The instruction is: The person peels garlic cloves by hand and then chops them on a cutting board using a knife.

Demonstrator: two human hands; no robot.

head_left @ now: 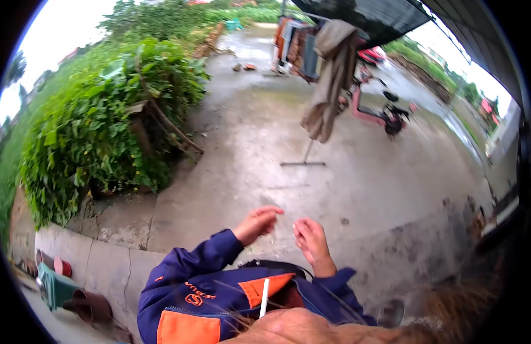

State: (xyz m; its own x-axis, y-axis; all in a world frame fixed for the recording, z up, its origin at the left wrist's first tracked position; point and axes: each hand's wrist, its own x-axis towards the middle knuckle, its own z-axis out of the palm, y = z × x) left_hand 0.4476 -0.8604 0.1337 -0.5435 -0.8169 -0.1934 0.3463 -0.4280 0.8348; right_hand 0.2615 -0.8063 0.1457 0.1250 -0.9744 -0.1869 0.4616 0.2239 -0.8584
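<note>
My left hand (261, 222) is raised in front of my body, its fingers bent together and pointing right. Whatever is between them, if anything, is too small to make out. Just beside it, with a narrow gap between, is my right hand (312, 239), its thumb and fingertips pressed together in a pinch. A tiny pale spot shows at its fingertips. A dark blue jacket (185, 286) with orange patches covers both arms. A white cigarette (264, 298) sticks up in front of the jacket, below the hands and touching neither.
Clothes hang on a rack (303, 163) ahead, with a long brown coat (331, 80) nearest. Behind it stands a pink scooter (368, 114). Dense green bushes (105, 120) border the wet concrete yard (237, 166) on the left. A green container (54, 286) stands at lower left.
</note>
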